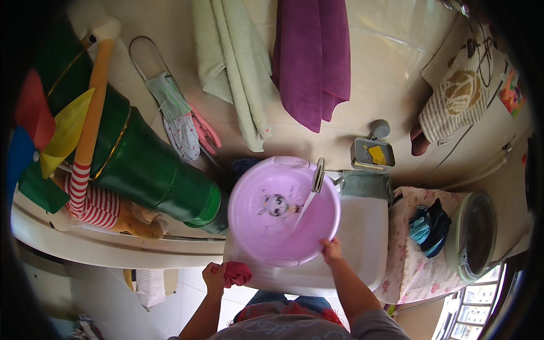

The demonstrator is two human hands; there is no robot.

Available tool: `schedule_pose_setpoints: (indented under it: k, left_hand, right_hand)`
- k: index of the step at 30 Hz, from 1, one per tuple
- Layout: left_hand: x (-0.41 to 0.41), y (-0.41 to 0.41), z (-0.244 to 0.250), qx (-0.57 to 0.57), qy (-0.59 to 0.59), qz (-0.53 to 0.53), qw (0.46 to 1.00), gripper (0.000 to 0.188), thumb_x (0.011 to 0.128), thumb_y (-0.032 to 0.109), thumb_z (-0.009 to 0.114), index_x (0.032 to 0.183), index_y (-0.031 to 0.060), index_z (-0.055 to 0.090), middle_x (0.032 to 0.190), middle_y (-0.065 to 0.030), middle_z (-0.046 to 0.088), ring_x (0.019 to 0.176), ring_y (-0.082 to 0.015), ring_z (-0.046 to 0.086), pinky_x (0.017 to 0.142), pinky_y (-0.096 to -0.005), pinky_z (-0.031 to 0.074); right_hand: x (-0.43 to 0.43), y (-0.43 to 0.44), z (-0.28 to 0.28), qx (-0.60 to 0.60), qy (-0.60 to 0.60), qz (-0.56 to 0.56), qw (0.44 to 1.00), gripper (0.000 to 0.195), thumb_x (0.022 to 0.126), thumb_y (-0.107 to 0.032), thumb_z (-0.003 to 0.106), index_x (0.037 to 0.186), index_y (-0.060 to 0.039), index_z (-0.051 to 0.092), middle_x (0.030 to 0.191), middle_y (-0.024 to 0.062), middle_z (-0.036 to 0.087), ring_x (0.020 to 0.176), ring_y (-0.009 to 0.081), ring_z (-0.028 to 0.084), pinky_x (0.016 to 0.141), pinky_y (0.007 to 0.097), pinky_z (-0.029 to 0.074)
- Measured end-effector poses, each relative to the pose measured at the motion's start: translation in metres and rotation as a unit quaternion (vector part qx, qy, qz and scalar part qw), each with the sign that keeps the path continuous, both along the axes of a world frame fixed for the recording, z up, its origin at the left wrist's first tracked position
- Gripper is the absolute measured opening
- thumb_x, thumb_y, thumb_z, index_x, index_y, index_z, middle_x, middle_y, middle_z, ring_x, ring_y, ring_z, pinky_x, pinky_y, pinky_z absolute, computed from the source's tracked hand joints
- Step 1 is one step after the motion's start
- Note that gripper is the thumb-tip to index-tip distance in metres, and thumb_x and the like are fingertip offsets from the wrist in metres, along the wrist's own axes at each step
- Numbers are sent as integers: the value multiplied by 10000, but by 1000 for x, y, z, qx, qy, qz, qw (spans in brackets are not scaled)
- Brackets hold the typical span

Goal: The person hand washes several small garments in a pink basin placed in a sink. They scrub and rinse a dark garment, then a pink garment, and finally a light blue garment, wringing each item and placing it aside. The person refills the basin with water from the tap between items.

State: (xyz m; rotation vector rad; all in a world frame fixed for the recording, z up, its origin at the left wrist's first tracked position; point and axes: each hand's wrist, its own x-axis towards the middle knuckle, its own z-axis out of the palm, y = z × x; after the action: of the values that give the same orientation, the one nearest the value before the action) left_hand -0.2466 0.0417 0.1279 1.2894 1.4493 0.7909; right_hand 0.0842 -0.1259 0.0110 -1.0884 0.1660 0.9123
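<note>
A pink-purple plastic basin [255,199] with a cartoon animal printed on its floor rests on the white sink [365,255]. Water runs into it from a chrome faucet [318,175]. My right hand [332,250] grips the basin's rim at the near right. Bunched in my left hand [213,276] is a wet-looking crimson cloth [237,274], held beside the basin at the sink's near left edge. The cloth's full shape is hidden by its folds.
A green bamboo-shaped pillar [144,157] and a striped-sleeve doll figure [93,204] stand at left. Towels [314,59] hang on the wall. A soap box [373,154] is fixed behind the sink. Right, a floral-covered surface [403,272] bears dark clothing [431,229] and a lidded tub [471,233].
</note>
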Motion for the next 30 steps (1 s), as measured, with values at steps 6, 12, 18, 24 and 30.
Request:
schedule_pose_setpoints:
  k: [6,12,18,24,30]
  left_hand:
    - [14,0,-20,11,-22,3,1000,268,773,93,689,599,34,494,549,41,458,535,-43,380,497,-223,328]
    - [32,9,-18,17,-49,-21,998,233,782,56,673,624,30,503,583,33,472,551,-43,391,511,-220,332]
    - [44,15,-9,16,-85,-26,996,254,772,70,679,604,27,494,559,44,451,536,-38,375,497,-219,320]
    - [44,21,-19,39,-90,-37,994,262,761,78,686,594,21,492,538,36,443,526,-38,371,485,-228,320]
    - [49,19,-18,18,-94,-41,995,260,760,89,685,593,20,498,540,29,463,531,-39,388,490,-232,337]
  right_hand:
    - [29,-57,121,-249,-300,120,913,264,776,-144,694,947,50,640,798,99,655,693,156,601,599,295,485]
    - [23,-93,193,-276,-182,100,938,214,823,-197,668,826,12,624,747,65,622,680,111,608,571,255,532]
    - [25,-85,210,-367,-377,215,823,267,775,-221,688,719,16,578,646,78,589,554,164,529,523,313,420]
    - [6,-34,228,-444,-496,245,705,263,767,-219,686,756,27,594,573,65,547,528,107,481,493,295,402]
    - [0,-42,244,-455,-551,217,665,324,741,-249,702,630,0,525,523,127,530,458,227,513,478,347,426]
